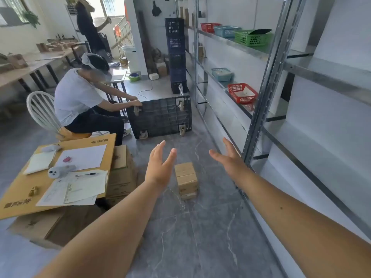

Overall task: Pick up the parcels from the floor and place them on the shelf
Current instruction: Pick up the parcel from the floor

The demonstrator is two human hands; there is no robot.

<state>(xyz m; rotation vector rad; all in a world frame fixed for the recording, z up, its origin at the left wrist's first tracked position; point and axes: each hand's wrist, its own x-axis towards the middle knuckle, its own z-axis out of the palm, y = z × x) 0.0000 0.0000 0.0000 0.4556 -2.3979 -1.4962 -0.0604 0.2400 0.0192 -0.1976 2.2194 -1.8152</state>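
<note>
parcels (186,180) are stacked upright on the floor (200,227), left hand (160,164) just left of the stack and looking nearer, right hand (230,159) further off its right, both hands open and empty

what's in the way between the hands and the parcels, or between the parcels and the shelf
Nothing visible. The left hand and right hand are open over the parcels, and only bare floor lies between the parcels and the shelf to their right.

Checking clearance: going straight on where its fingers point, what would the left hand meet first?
Likely the upturned black cart ahead of the left hand, though depth is unclear.
</note>
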